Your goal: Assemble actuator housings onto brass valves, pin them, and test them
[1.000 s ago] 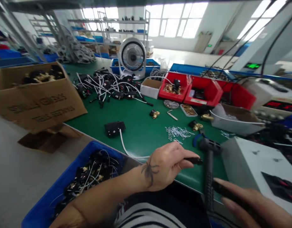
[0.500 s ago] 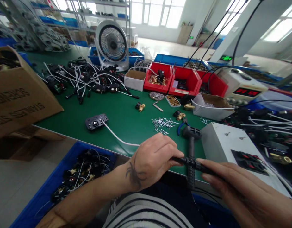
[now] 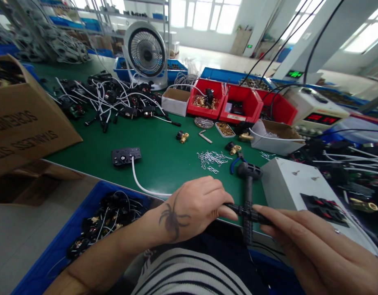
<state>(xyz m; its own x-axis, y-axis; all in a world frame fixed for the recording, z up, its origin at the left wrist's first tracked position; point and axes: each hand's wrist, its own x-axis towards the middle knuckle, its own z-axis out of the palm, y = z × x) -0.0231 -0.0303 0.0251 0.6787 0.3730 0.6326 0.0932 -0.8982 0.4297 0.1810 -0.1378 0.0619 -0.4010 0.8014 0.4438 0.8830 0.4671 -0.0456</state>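
Observation:
My left hand is closed on a black cable connector, pinched between thumb and fingers. A white cable runs from under this hand to a small black housing lying on the green bench. Opposite it, my right hand pinches a second black connector. The two connectors are in line and meet end to end; how far one sits inside the other I cannot tell. Behind them lies a rubber mallet, its dark handle pointing towards me over the bench edge.
Small metal clips, blue-handled pliers and brass valves lie ahead. Red bins stand behind. A grey box is at the right, a cardboard carton at the left. Below is a blue crate of assemblies.
The black housing has turned slightly, and the white cable now bends more sharply near it. My left wrist has rolled a little. My right fingers have shifted on their connector; both hands still hold.

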